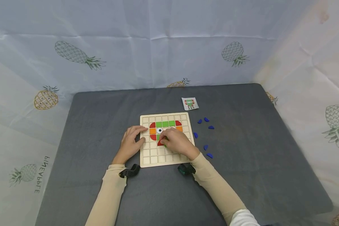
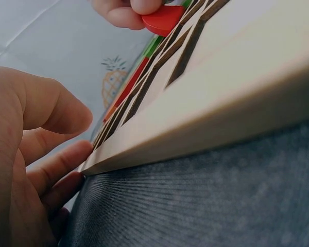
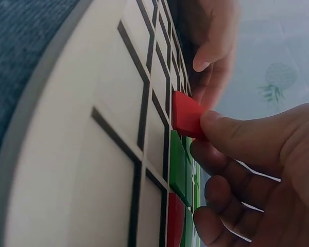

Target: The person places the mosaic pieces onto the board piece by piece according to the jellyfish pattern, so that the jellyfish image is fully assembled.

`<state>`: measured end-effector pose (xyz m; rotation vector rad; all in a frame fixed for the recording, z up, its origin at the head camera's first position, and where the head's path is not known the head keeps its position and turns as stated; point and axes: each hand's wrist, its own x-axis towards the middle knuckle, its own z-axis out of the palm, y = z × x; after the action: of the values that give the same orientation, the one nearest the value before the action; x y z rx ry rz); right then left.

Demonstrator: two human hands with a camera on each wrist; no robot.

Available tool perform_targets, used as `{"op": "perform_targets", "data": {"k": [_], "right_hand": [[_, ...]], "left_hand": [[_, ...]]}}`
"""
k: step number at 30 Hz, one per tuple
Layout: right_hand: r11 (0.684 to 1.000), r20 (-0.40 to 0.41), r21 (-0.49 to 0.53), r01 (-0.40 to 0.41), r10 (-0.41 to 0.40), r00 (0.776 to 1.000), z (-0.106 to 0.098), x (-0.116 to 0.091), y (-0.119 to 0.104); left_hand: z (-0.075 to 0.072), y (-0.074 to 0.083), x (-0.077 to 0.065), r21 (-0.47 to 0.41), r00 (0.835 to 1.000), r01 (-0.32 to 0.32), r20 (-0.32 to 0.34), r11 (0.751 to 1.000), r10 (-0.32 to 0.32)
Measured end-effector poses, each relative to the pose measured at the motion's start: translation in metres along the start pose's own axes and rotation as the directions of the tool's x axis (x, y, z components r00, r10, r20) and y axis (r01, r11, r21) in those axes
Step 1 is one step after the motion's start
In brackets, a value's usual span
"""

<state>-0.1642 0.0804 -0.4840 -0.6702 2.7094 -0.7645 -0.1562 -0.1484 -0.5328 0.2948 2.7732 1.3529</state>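
A wooden grid board [image 1: 149, 160] lies on the dark table. Between thumb and fingers, my right hand [image 1: 177, 142] pinches a red rounded-edge tile [image 3: 188, 116] over the board, beside a green tile [image 3: 178, 163]. Green squares [image 1: 165, 124], orange squares [image 1: 153, 131], red rounded tiles [image 1: 153, 125] and a white eye tile [image 1: 159, 130] sit in the grid's upper part. My left hand [image 1: 131, 141] lies at the board's left edge, fingers extended and fingertips touching the edge. My right hand hides part of the pattern.
Several blue half-round pieces [image 1: 211, 127] lie scattered on the table [image 1: 243, 150] to the right of the board. Behind the board is a small printed card [image 1: 190, 103] with a green and red figure. A pineapple-print cloth [image 1: 158, 56] hangs around the table.
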Motion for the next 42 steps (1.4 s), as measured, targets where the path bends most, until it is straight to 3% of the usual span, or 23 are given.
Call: {"op": "perform_targets", "data": {"k": [16,27,30,34,42], "right_hand": [[0.998,0.0,-0.047,0.048,-0.048,0.999,0.002,-0.002,0.0],[0.996,0.0,-0.091,0.009,-0.009,1.0,0.003,-0.002,-0.001],[0.998,-0.011,-0.067,-0.005,0.004,1.0,0.0,-0.002,0.001],[0.998,-0.056,0.047,-0.041,0.043,0.997,-0.013,-0.003,0.008],[0.965,-0.178,0.234,-0.122,0.166,0.97,-0.055,-0.017,0.04]], "left_hand": [[0.0,-0.001,0.001,0.006,1.0,0.003,0.0,1.0,-0.003],[0.001,-0.001,0.001,0.005,1.0,0.01,-0.005,1.0,-0.01],[0.0,0.0,0.001,0.002,1.0,0.014,-0.004,1.0,-0.014],[0.0,0.001,0.001,0.006,1.0,0.011,-0.003,1.0,-0.011],[0.0,0.001,0.001,0.0,1.0,0.016,-0.002,1.0,-0.016]]}}
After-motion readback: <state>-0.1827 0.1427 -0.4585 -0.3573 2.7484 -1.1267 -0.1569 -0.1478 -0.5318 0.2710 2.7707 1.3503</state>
